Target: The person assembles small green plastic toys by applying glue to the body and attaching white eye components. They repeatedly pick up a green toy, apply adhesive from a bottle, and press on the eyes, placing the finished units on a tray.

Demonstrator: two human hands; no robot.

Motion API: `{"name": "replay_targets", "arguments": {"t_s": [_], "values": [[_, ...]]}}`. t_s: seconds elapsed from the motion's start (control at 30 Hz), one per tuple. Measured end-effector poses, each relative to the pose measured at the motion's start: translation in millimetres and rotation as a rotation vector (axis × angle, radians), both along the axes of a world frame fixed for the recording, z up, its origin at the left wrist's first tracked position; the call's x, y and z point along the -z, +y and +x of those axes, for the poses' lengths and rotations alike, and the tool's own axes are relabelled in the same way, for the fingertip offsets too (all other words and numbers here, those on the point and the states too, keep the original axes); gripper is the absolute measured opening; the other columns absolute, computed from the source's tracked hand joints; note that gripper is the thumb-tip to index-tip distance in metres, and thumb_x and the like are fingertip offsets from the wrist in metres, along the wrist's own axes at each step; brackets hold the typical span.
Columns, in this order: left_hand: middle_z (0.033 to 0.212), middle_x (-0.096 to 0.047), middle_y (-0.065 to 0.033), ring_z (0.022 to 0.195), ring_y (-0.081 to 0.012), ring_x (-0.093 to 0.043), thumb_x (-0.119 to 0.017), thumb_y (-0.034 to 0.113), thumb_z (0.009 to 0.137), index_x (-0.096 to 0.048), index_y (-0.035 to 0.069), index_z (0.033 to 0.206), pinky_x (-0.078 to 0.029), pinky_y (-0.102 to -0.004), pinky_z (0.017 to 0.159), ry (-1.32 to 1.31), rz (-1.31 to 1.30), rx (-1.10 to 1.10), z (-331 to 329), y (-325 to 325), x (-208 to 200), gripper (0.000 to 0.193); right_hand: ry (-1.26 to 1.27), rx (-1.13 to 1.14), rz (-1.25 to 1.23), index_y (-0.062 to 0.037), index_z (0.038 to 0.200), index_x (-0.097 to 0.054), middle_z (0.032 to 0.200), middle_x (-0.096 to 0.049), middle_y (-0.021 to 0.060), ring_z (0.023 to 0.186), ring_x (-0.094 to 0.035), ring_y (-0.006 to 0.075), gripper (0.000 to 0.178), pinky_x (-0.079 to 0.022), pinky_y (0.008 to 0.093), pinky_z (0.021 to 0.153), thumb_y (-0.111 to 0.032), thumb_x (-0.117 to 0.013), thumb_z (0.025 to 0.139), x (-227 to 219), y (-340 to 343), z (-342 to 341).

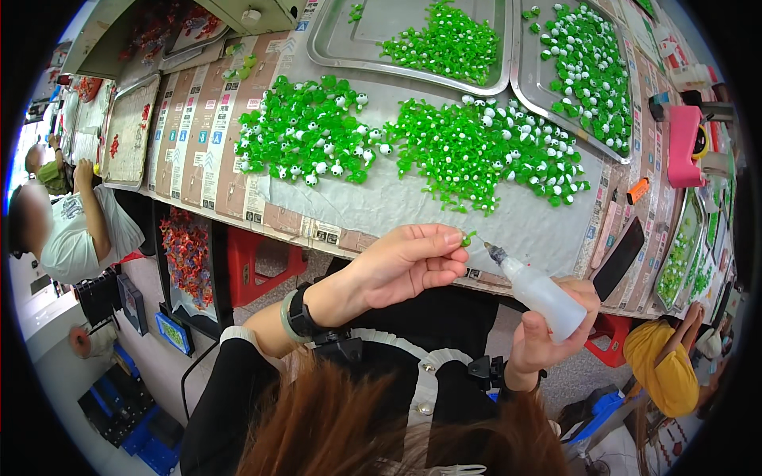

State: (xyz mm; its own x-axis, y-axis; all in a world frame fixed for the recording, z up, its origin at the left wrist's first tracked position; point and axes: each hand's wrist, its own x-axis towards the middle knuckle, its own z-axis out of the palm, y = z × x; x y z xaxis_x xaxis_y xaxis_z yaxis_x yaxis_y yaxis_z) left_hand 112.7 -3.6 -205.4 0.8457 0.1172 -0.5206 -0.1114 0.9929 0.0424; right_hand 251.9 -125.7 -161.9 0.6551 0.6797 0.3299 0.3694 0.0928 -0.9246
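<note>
Between the thumb and fingertips of my left hand (409,266) is a small green plastic part (467,239). My right hand (553,333) grips a translucent white squeeze bottle (548,300), tilted so that its thin needle tip points at the green part. Whether the tip touches the part, I cannot tell. Beyond my hands lies a pile of small green parts (444,151) with white spots. Green pieces with white eye-like balls form one heap (305,131) to its left and another heap (540,155) to its right.
Two metal trays (321,55) of green parts stand at the back of the table. A pink tape dispenser (684,147), an orange marker (637,190) and a black phone (619,258) lie on the right. Red stools (258,266) show below. Other people sit left and right.
</note>
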Motion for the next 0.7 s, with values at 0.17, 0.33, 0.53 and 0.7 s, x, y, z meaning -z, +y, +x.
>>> {"name": "replay_targets", "arguments": {"t_s": [0.17,0.33,0.53,0.7], "values": [[0.082,-0.056,-0.0092,0.076,-0.0156,-0.057,-0.047,0.005,0.080,-0.050,0.002,0.090,-0.049,-0.0224,0.065,0.042,0.165,-0.081,0.5,0.1,-2.8,0.011,0.123,0.096,0.072,-0.0033,0.085,-0.041,0.074,-0.043,0.0056,0.065,-0.046,0.0157,0.051,-0.038,0.0259,0.059,-0.035,-0.072,0.058,-1.3,2.1,-0.2],[0.086,-0.055,-0.0071,0.081,-0.0150,-0.056,-0.051,0.002,0.077,-0.051,0.001,0.091,-0.047,-0.0221,0.070,0.062,0.336,-0.113,0.9,-0.7,-6.5,0.014,0.247,0.091,0.061,-0.0029,0.084,-0.041,0.074,-0.042,0.0060,0.065,-0.045,0.0148,0.051,-0.037,0.0249,0.059,-0.033,-0.072,0.057,-4.5,2.1,-1.1],[0.087,-0.054,-0.0116,0.081,-0.0182,-0.056,-0.049,-0.001,0.077,-0.050,0.001,0.089,-0.048,-0.0230,0.069,0.065,0.314,-0.136,1.5,-1.2,-8.3,0.012,0.215,0.075,0.019,-0.0030,0.082,-0.042,0.074,-0.042,0.0060,0.065,-0.045,0.0142,0.049,-0.037,0.0245,0.060,-0.032,-0.073,0.057,-1.6,1.5,-1.8],[0.087,-0.055,-0.0085,0.081,-0.0162,-0.056,-0.050,0.001,0.077,-0.050,0.001,0.091,-0.047,-0.0223,0.070,0.054,0.312,-0.131,1.5,-1.5,-7.0,0.014,0.241,0.066,0.043,-0.0031,0.082,-0.042,0.074,-0.043,0.0061,0.065,-0.045,0.0139,0.049,-0.037,0.0244,0.060,-0.031,-0.073,0.057,-0.9,2.1,-2.1]]}}
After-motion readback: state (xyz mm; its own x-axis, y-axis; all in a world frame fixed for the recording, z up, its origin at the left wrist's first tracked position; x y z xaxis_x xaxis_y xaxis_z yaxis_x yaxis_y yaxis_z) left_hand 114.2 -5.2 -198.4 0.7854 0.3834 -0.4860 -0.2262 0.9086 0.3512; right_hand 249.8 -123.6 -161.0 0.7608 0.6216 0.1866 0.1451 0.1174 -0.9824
